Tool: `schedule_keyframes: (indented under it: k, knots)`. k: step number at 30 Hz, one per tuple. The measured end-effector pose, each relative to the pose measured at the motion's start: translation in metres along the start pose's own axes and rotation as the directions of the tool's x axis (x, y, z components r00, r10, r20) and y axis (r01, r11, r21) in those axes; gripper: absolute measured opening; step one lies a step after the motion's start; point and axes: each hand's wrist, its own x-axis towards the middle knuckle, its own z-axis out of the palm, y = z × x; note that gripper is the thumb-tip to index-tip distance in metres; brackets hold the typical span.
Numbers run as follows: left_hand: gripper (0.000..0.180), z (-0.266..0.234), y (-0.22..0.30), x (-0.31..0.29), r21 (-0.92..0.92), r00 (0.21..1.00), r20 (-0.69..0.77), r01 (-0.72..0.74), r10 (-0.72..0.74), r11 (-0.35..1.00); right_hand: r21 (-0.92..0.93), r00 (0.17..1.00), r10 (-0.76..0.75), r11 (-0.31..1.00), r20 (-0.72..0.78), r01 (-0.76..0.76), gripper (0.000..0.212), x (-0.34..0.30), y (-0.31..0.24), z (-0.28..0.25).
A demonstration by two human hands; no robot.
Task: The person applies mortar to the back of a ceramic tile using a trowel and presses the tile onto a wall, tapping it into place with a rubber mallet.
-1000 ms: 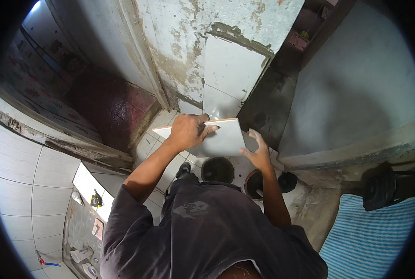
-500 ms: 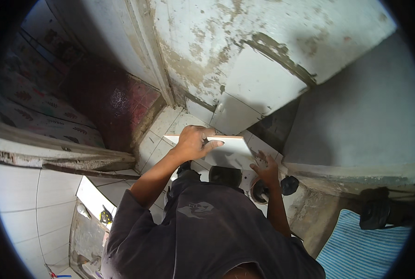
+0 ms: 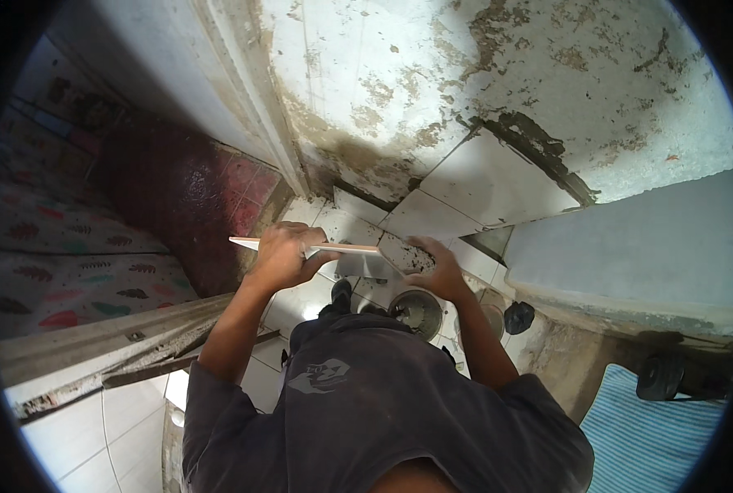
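A white tile (image 3: 356,249) with a reddish-brown edge is held up in front of my body, seen almost edge-on. My left hand (image 3: 284,256) grips it along the upper edge, fingers behind and thumb on the near side. At the tile's right end, my right hand (image 3: 438,273) has its fingers apart and the thumb close to the tile's side; whether it touches I cannot tell. Beyond them, white tiles (image 3: 498,177) are set low on the wall, with dark mortar (image 3: 539,146) along their upper edge. A round bucket (image 3: 415,312) stands below my hands.
A black bag-like bundle (image 3: 518,317) lies right of the bucket. On the left are a door frame (image 3: 251,90), a red floor (image 3: 194,189) and a leaf-patterned cloth (image 3: 95,271). A grey ledge (image 3: 629,255) and blue striped cloth (image 3: 645,435) are at right.
The tile and my left hand have shifted left, and the tile has turned more edge-on. My right hand has moved left and upward. The view has shifted, showing more of the bucket.
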Motion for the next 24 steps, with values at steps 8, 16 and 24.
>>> schedule_keyframes:
  k: [8,16,24]
  knots:
    - [0.03,0.025,-0.002,0.019,0.095,0.987,0.105,-0.134,0.124,0.986,0.182,0.996,0.072,0.98,0.045,-0.079,0.041,0.032,-0.021,0.065]
    - [0.031,0.032,-0.017,0.04,0.044,0.977,0.203,-0.076,0.065,0.996,0.235,0.977,0.169,0.963,-0.131,-0.135,0.02,0.031,0.009,0.085]
    - [0.064,0.016,-0.149,0.046,-0.285,0.854,-0.515,-0.088,-0.075,0.955,0.331,0.914,0.289,0.924,-0.285,-0.189,0.019,0.061,0.031,0.108]
